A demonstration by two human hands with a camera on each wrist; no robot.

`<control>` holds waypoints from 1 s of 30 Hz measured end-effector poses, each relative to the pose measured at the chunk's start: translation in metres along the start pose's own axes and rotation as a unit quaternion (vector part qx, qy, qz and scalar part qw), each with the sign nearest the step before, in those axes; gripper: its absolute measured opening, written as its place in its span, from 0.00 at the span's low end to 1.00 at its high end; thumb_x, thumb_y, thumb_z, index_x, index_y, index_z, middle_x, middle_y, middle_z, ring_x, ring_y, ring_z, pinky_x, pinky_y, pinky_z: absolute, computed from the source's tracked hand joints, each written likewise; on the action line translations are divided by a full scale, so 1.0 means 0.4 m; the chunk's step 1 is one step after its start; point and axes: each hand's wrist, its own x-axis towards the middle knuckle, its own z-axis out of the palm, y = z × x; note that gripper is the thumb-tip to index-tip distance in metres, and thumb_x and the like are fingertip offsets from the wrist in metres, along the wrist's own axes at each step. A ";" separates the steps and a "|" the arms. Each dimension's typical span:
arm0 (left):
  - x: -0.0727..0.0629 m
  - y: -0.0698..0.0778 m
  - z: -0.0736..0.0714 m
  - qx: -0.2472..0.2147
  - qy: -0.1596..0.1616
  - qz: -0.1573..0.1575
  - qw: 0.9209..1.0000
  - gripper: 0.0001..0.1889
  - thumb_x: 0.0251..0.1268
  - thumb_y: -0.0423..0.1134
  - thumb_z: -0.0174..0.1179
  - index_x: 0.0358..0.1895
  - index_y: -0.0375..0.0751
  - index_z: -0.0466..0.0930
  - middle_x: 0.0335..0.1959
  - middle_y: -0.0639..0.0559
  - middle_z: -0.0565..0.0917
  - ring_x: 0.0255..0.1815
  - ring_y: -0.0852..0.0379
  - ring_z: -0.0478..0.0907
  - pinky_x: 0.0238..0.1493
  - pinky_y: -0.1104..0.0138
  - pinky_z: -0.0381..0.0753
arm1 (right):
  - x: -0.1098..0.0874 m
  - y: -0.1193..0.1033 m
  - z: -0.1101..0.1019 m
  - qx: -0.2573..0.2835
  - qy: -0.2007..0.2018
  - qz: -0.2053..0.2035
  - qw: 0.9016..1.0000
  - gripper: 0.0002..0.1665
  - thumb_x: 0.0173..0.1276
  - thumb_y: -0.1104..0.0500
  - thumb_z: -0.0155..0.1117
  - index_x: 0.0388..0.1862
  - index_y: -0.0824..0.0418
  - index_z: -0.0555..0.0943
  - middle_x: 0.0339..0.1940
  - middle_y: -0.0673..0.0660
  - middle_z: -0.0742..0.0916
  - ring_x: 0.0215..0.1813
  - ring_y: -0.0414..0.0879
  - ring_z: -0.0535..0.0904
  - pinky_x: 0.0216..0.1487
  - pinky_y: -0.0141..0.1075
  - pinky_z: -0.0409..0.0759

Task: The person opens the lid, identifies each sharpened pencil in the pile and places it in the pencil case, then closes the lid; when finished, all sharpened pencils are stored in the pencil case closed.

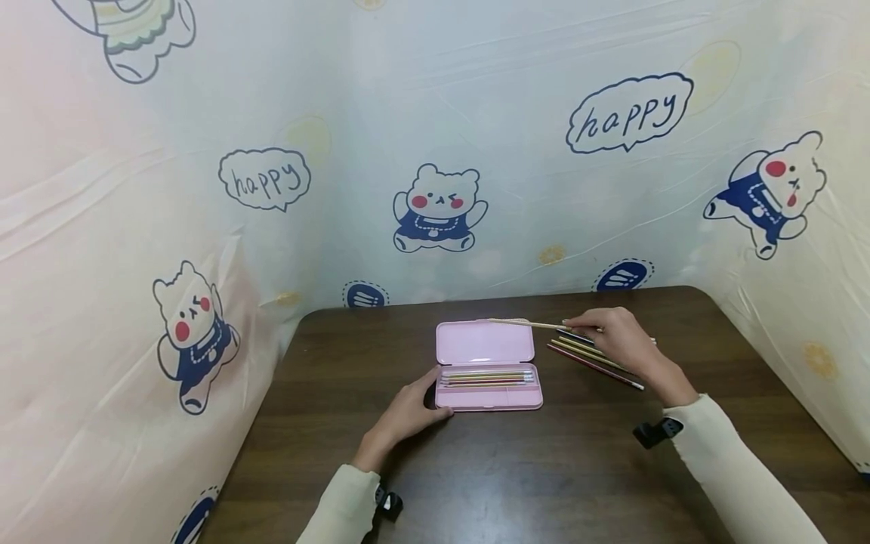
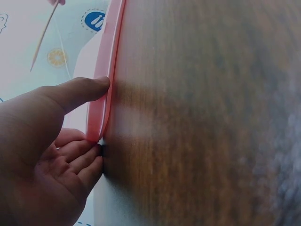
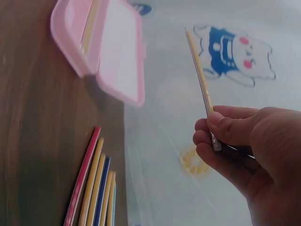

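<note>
A pink pencil case (image 1: 523,398) lies with its lid (image 1: 485,344) folded back, and several pencils (image 1: 485,375) lie side by side in it. At its left end my left hand (image 1: 408,408) grips the case; in the left wrist view the thumb (image 2: 89,89) presses the front wall and the other fingers bend at the end. My right hand (image 1: 615,340) pinches a yellow pencil (image 3: 201,75) near its eraser end, raised above the table, tip pointing left over the lid. Below that hand lie several loose pencils (image 3: 87,181), red, yellow and dark blue among them.
The dark wooden table (image 1: 503,476) has rounded far corners. Behind it hangs a pale cloth (image 1: 516,211) printed with bears and "happy" bubbles. A small black camera (image 1: 389,502) is on the left wrist, another black device (image 1: 658,432) on the right.
</note>
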 end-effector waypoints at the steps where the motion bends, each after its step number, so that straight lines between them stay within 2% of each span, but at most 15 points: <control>1: 0.000 0.000 0.000 0.000 0.000 0.001 1.000 0.49 0.68 0.50 0.73 0.86 0.43 0.56 0.84 0.45 0.66 0.84 0.42 0.66 0.81 0.44 0.68 | 0.003 -0.009 0.005 0.003 -0.001 -0.005 1.000 0.14 0.69 0.73 0.71 0.50 0.62 0.93 0.45 0.60 0.95 0.46 0.55 0.92 0.48 0.54 0.90; 6: 0.001 0.000 0.001 -0.001 0.003 0.001 1.000 0.48 0.69 0.50 0.73 0.86 0.44 0.57 0.84 0.44 0.67 0.83 0.42 0.67 0.81 0.44 0.68 | 0.014 -0.048 0.034 0.017 -0.016 -0.016 1.000 0.13 0.67 0.72 0.73 0.48 0.61 0.94 0.42 0.58 0.95 0.40 0.49 0.90 0.43 0.47 0.91; 11: 0.002 -0.002 0.001 0.000 0.006 0.004 1.000 0.49 0.68 0.51 0.74 0.86 0.43 0.57 0.84 0.43 0.67 0.83 0.41 0.67 0.81 0.43 0.68 | 0.020 -0.077 0.070 0.029 -0.025 -0.050 0.998 0.14 0.66 0.74 0.73 0.46 0.61 0.94 0.40 0.56 0.95 0.35 0.42 0.86 0.35 0.36 0.85; 17: 0.002 -0.002 0.000 0.002 0.003 0.001 1.000 0.49 0.68 0.51 0.74 0.87 0.47 0.57 0.85 0.46 0.66 0.84 0.43 0.66 0.81 0.44 0.67 | 0.023 -0.090 0.114 0.019 -0.035 -0.084 0.996 0.16 0.65 0.76 0.71 0.47 0.61 0.94 0.40 0.55 0.95 0.40 0.46 0.90 0.40 0.41 0.88; 22: 0.004 0.000 0.001 0.004 0.003 -0.004 1.000 0.49 0.68 0.52 0.74 0.87 0.49 0.57 0.85 0.47 0.66 0.84 0.44 0.66 0.81 0.45 0.67 | 0.025 -0.084 0.147 0.031 -0.062 -0.069 0.995 0.15 0.67 0.75 0.70 0.47 0.61 0.94 0.43 0.56 0.95 0.42 0.46 0.91 0.44 0.45 0.91; 25: 0.003 -0.001 0.001 0.004 0.004 -0.003 1.000 0.49 0.68 0.51 0.74 0.86 0.46 0.57 0.84 0.45 0.66 0.83 0.43 0.67 0.81 0.44 0.68 | 0.024 -0.075 0.171 0.031 -0.077 -0.055 0.995 0.14 0.69 0.73 0.71 0.47 0.60 0.94 0.44 0.56 0.95 0.43 0.45 0.91 0.46 0.45 0.92; 30: 0.001 0.000 0.001 0.004 0.005 -0.007 1.000 0.49 0.68 0.52 0.73 0.86 0.44 0.56 0.84 0.44 0.67 0.83 0.41 0.67 0.81 0.44 0.68 | 0.025 -0.060 0.212 0.014 -0.085 -0.057 0.995 0.12 0.70 0.71 0.71 0.46 0.60 0.94 0.45 0.56 0.95 0.46 0.47 0.92 0.49 0.47 0.91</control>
